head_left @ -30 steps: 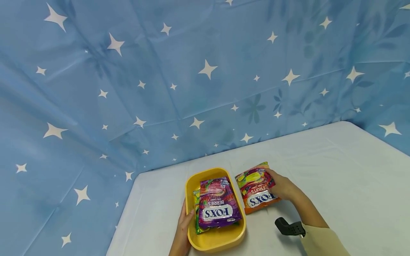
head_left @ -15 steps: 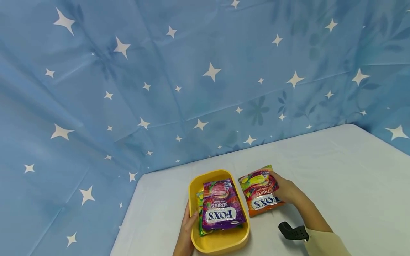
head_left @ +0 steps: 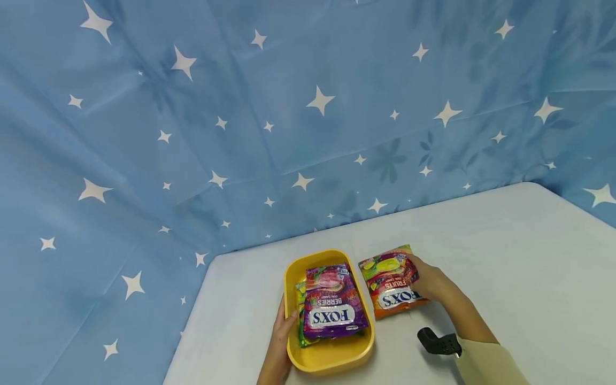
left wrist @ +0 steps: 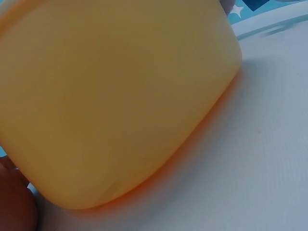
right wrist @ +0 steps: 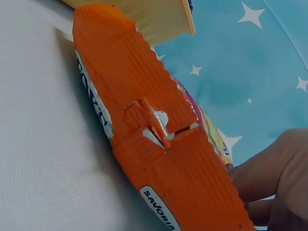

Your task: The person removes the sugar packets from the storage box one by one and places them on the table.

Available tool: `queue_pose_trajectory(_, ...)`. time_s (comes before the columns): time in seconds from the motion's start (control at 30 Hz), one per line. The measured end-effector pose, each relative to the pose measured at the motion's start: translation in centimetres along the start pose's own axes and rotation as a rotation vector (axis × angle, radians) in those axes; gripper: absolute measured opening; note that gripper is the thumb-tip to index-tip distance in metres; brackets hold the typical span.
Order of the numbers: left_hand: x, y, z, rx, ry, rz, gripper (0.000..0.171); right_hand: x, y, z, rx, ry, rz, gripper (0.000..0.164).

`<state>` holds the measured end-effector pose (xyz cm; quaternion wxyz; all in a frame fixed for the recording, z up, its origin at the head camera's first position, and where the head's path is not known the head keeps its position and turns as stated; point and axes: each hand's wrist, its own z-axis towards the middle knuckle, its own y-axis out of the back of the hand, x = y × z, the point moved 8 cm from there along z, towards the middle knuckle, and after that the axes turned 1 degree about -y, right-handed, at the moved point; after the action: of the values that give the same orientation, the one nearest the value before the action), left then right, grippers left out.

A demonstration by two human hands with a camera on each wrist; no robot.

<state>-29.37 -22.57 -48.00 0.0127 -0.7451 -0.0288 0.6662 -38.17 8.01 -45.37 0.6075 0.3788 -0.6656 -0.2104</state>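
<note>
Fruits bag (head_left: pixel 385 283) gripped in the right hand (head_left: pixel 428 280), just beside the yellow tub (head_left: pixel 317 363)
Fingers are closed on the bag's right edge, can't really tell if it's touching the white table (head_left: pixel 505 240). Left hand (head_left: pixel 278 338) has hold of the tub's left side, thumb up by the rim. In the tub there's a purple Berries bag (head_left: pixel 332 305) lying on a green one (head_left: pixel 303 329). Blue starry cloth (head_left: pixel 231 107) hangs behind it all.

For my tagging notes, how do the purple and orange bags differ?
The purple bag lies in the yellow tray; the orange bag is outside it. The right hand grips the orange bag; no hand grips the purple bag. The purple bag reads BERRIES, the orange bag FRUITS. Both carry the FOX'S name.
</note>
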Motion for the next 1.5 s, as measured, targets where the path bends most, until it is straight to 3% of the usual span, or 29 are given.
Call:
queue_pose_trajectory(0.17, 0.5, 0.2, -0.2, -0.01, 0.032, 0.024, 0.069, -0.2, -0.3, -0.1, 0.004, -0.005, -0.022, 0.069)
queue_pose_trajectory(0.7, 0.1, 0.2, 0.2, -0.018, 0.003, 0.006, 0.069, 0.3, 0.4, -0.3, -0.044, 0.023, -0.157, 0.064)
queue_pose_trajectory(0.83, 0.1, 0.1, 0.2, -0.012, -0.003, -0.001, 0.069, 0.9, 0.7, -0.6, -0.099, 0.038, -0.169, 0.064)
queue_pose_trajectory(1.0, 0.1, 0.0, 0.2, -0.01, -0.011, 0.0, 0.069, 2.8, 1.6, -1.0, -0.202, 0.103, -0.094, 0.069)
queue_pose_trajectory(1.2, 0.1, 0.0, 0.2, -0.013, -0.006, 0.003, 0.068, 5.7, 1.5, -2.1, -0.231, 0.2, -0.018, 0.073)
queue_pose_trajectory(1.5, 0.0, -0.1, 0.3, -0.014, -0.027, -0.015, 0.068, 10.0, -2.5, -3.3, -0.166, 0.34, 0.014, 0.072)
